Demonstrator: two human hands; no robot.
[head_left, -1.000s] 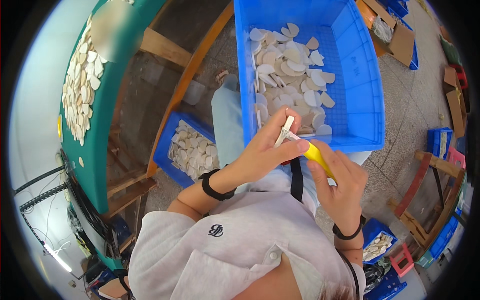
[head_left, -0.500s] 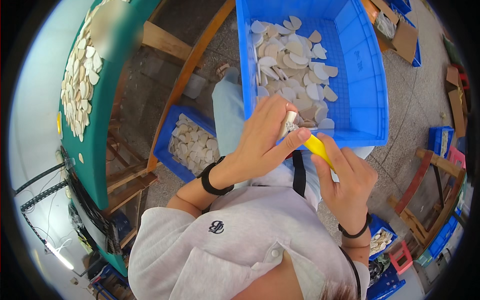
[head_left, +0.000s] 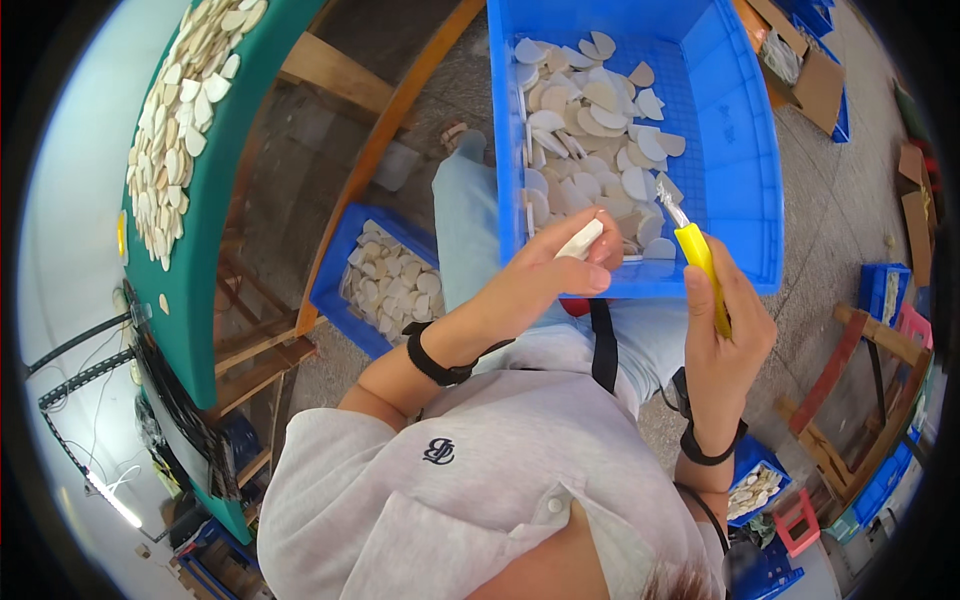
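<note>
Holding, left hand (head_left: 545, 275): one pale piece (head_left: 581, 240), pinched between thumb and fingers. Right hand (head_left: 735, 330): one yellow-handled tool (head_left: 700, 255), fingers closed round the handle, metal tip apart from the piece. Beyond both grips: large blue crate (head_left: 740, 150), half-round pieces (head_left: 603, 95) heaped inside. Left of left grip: second blue bin (head_left: 345, 324), similarly filled.

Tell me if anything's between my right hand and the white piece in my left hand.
Only your left hand's fingertips, curled along the right side of the white piece, facing your right hand. Otherwise nothing visible: the gap looks open, with the large blue bin showing behind it.
</note>
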